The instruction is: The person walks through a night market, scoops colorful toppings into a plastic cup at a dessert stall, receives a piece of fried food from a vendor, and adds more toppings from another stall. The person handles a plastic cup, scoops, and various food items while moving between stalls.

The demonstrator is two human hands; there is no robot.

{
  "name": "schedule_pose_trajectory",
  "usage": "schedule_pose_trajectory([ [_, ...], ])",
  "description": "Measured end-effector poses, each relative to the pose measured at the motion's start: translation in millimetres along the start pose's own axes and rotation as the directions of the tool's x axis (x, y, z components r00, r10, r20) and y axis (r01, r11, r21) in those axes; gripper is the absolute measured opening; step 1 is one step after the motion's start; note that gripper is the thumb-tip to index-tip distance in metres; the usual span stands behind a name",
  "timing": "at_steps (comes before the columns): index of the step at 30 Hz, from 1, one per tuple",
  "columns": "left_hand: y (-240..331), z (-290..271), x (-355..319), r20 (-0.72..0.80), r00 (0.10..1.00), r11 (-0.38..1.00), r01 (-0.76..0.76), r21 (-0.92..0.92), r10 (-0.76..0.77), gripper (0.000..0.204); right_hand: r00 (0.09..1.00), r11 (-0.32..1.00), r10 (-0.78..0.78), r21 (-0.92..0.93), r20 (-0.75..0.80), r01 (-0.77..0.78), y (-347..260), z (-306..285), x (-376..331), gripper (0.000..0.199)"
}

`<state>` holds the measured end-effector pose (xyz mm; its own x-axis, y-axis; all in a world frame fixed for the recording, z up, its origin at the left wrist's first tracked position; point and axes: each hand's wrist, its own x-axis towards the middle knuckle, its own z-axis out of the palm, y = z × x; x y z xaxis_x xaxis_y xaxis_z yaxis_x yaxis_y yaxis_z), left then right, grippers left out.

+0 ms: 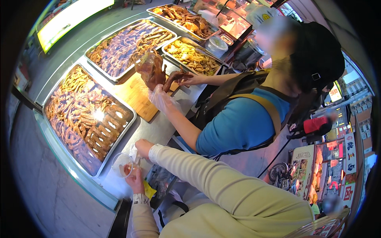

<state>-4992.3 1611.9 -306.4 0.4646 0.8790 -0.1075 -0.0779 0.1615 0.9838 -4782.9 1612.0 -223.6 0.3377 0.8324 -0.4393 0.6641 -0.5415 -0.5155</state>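
At the counter's near edge my left hand [136,181] grips a clear plastic cup [120,162] with its fingers round the lower side. Something orange-brown shows through the cup wall, partly hidden by my fingers. Just above the cup, my right hand [145,148] has its fingers closed on a whitish, thin, see-through piece [134,154], too small to name. Both my arms wear cream sleeves. Beside me, a co-worker's gloved hand [159,97] holds a glossy brown roast duck [150,70] above a wooden cutting board [137,96]; their other hand [190,79] is by its neck.
Metal trays of braised meat stand along the counter: a near tray [133,119], a middle tray [115,78] and far ones. The co-worker in a blue shirt [242,123] stands close on my right. A yellow packet [149,190] and dark plastic bags [160,176] lie below my hands.
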Motion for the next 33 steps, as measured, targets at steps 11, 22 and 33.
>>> schedule_pose_trajectory([
  [11,-13,-4,6,0.033,0.999,0.996,0.041,-0.083,-0.038,0.066,0.998,0.999,0.039,0.037,-0.046,-0.037,3,6,2,0.018],
  [22,-9,-2,5,0.026,0.999,0.997,0.035,-0.063,-0.033,0.065,0.964,1.0,0.002,-0.014,-0.267,-0.006,6,29,-7,0.019],
  [33,29,12,2,0.012,0.998,0.998,0.062,-0.013,-0.062,0.07,0.933,0.99,0.083,0.136,-0.351,-0.037,1,12,-6,0.027],
])
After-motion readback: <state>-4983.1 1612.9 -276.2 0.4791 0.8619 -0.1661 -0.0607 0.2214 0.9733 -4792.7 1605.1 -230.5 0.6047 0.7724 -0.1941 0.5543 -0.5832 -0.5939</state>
